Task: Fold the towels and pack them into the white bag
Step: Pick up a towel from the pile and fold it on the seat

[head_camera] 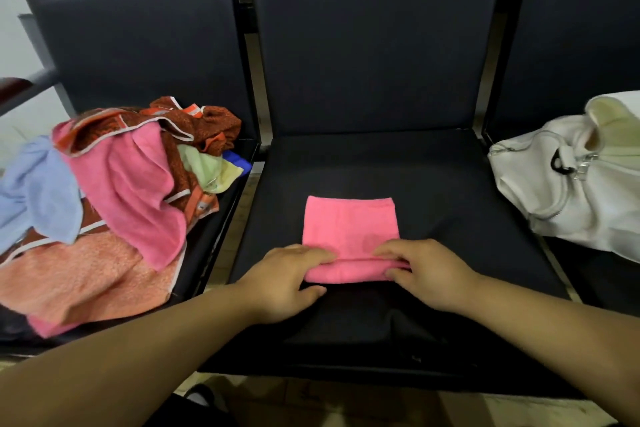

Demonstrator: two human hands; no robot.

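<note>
My left hand (289, 276) and right hand (420, 270) pinch the near edge of the soft, limp pink terry towel (349, 229) at lower centre; it likely needs 2-corner grips.

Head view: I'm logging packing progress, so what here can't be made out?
All in the head view.
Soft white zipped bag: contents, hidden by its own folds and cut by the right edge.
Heap of loose coloured towels: count, overlapping and cut by the left edge.
Folded pink towel: near edge, covered by left hand and right hand.
</note>
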